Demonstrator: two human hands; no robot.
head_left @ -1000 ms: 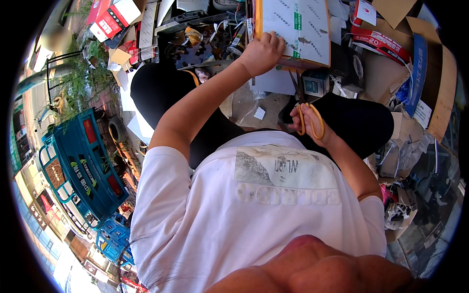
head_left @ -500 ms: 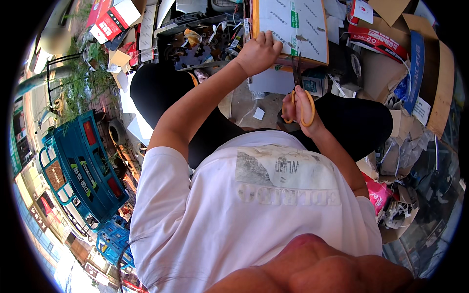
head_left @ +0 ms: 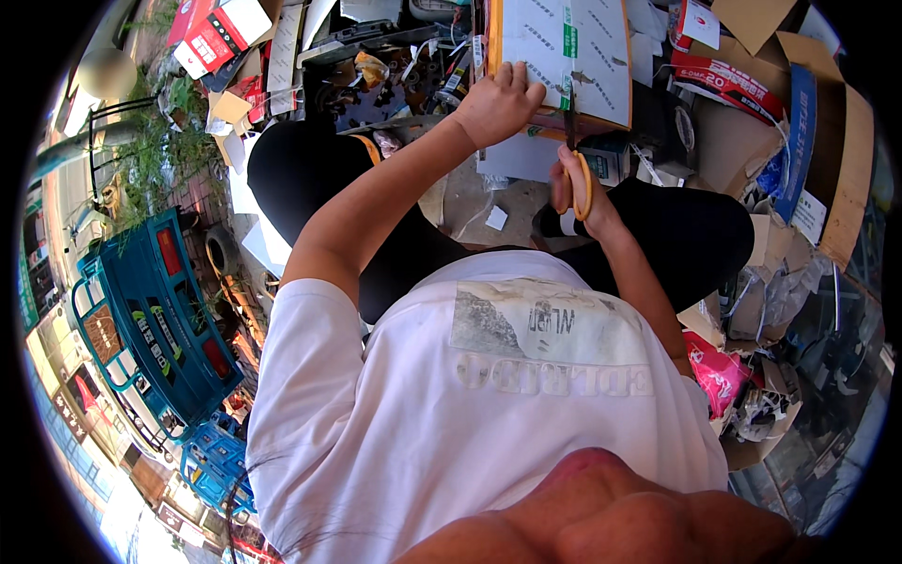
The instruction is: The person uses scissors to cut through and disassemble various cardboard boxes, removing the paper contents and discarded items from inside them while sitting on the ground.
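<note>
A white box (head_left: 587, 66) with orange edges and a strip of green tape (head_left: 569, 38) lies at the top centre. My left hand (head_left: 498, 103) rests on its near left corner, fingers curled against it, pressing or gripping it. My right hand (head_left: 587, 202) is closed round the orange-handled scissors (head_left: 583, 174), held upright below the box. Their dark blades reach the near part of the box at the green tape; the tips are hard to make out. Beneath the box is a pale flat sheet (head_left: 517, 160).
A black container (head_left: 376, 108) full of small parts sits left of the box. Torn cardboard boxes (head_left: 841, 169) and a pink bag (head_left: 714, 371) are heaped at the right. A teal cargo vehicle (head_left: 155, 315), greenery (head_left: 150, 160) and a tyre (head_left: 223, 252) are at the left.
The scissors and my right hand have moved up and left, bringing the blades onto the box near the green tape. My left hand has stayed on the box with little change.
</note>
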